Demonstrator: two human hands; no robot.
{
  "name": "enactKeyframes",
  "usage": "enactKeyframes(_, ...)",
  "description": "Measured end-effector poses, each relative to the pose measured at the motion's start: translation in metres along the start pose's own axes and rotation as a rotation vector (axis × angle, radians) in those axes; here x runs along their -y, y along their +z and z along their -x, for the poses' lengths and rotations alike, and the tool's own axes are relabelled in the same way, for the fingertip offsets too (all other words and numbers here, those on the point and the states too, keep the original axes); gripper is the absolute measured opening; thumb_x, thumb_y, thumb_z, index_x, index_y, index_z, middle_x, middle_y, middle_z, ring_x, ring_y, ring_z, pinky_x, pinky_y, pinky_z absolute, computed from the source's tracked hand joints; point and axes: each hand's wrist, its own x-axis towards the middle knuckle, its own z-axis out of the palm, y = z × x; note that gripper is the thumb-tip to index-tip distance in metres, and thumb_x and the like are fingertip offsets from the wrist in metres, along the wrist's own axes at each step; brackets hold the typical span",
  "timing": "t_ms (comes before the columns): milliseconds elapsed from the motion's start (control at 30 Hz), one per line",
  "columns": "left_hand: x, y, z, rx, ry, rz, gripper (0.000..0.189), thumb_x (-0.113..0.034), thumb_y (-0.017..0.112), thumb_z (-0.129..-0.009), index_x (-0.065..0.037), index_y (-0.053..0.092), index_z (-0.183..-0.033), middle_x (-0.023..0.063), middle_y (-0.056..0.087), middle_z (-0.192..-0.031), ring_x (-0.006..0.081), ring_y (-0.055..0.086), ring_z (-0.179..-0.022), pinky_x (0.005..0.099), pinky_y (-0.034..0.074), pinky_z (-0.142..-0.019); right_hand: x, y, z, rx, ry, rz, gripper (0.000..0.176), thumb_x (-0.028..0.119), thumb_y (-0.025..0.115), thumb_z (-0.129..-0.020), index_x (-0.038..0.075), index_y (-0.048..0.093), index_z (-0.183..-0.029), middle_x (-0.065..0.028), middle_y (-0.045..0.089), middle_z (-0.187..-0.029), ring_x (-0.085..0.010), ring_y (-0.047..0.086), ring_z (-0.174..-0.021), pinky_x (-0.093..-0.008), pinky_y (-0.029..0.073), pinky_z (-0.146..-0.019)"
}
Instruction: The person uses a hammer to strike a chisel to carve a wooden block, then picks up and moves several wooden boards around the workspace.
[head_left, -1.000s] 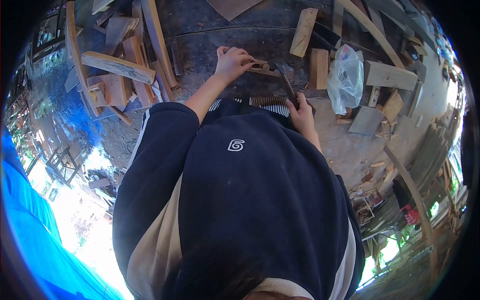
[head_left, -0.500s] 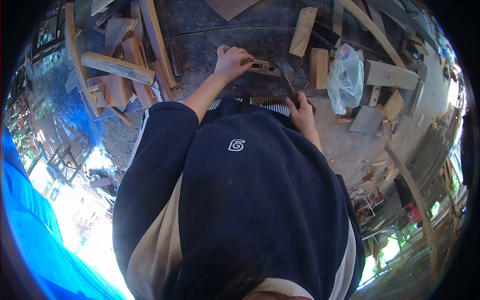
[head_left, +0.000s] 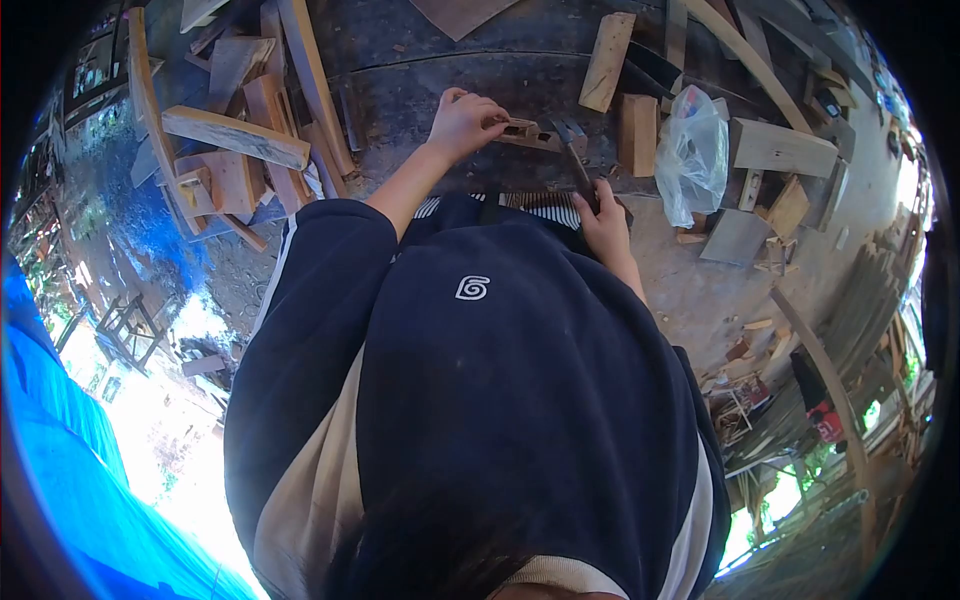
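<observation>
My right hand (head_left: 606, 222) is wrapped round the dark handle of a hammer (head_left: 580, 172). Its metal head lies at the right end of a short, notched wooden piece (head_left: 535, 138) on the dark work surface. At the other end of that piece is my left hand (head_left: 466, 124), thumb and fingers pinched together on its left end. Fingers partly hide where they meet the wood, so a smaller thing between them cannot be made out.
On the left lies a pile of planks and offcuts (head_left: 237, 137). To the right are upright wooden blocks (head_left: 637, 135), a clear plastic bag (head_left: 692, 160) and more boards (head_left: 783, 149). A blue tarp (head_left: 60, 440) hangs at lower left.
Very little differs. The hammer head has shifted slightly, while the left hand stays at the same end of the wooden piece.
</observation>
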Motion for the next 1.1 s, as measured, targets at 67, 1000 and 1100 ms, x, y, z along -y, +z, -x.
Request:
enactKeyframes(67, 0.000, 0.001, 0.000, -0.006, 0.005, -0.005, 0.011, -0.027, 0.074, -0.083, -0.019, 0.075, -0.091, -0.0042, 0.073, -0.096, 0.0144, 0.065, -0.097, 0.0408, 0.034, -0.102, 0.000, 0.000, 0.000, -0.008, -0.019, 0.009, 0.037, 0.029, 0.066, -0.094, 0.002, 0.054, -0.116, -0.0265, 0.069, -0.095, -0.0460, 0.066, -0.094, -0.0468, 0.051, -0.076)
enactKeyframes(1000, 0.003, 0.011, 0.005, -0.058, 0.073, 0.029, 0.019, -0.024, 0.077, -0.077, -0.016, 0.075, -0.094, -0.0024, 0.072, -0.101, 0.0173, 0.064, -0.099, 0.0358, 0.043, -0.094, 0.005, 0.021, 0.004, 0.034, -0.189, 0.211, 0.030, 0.031, 0.061, -0.096, 0.010, 0.053, -0.117, -0.0248, 0.068, -0.090, -0.0469, 0.066, -0.083, -0.0549, 0.050, -0.067)
enactKeyframes(1100, 0.001, 0.011, 0.003, -0.052, 0.069, 0.053, 0.018, -0.024, 0.076, -0.077, -0.016, 0.075, -0.093, -0.0026, 0.072, -0.099, 0.0183, 0.065, -0.098, 0.0360, 0.046, -0.091, 0.004, 0.018, 0.005, 0.024, -0.189, 0.240, 0.031, 0.031, 0.061, -0.096, 0.010, 0.054, -0.118, -0.0247, 0.068, -0.089, -0.0467, 0.066, -0.083, -0.0546, 0.050, -0.067)
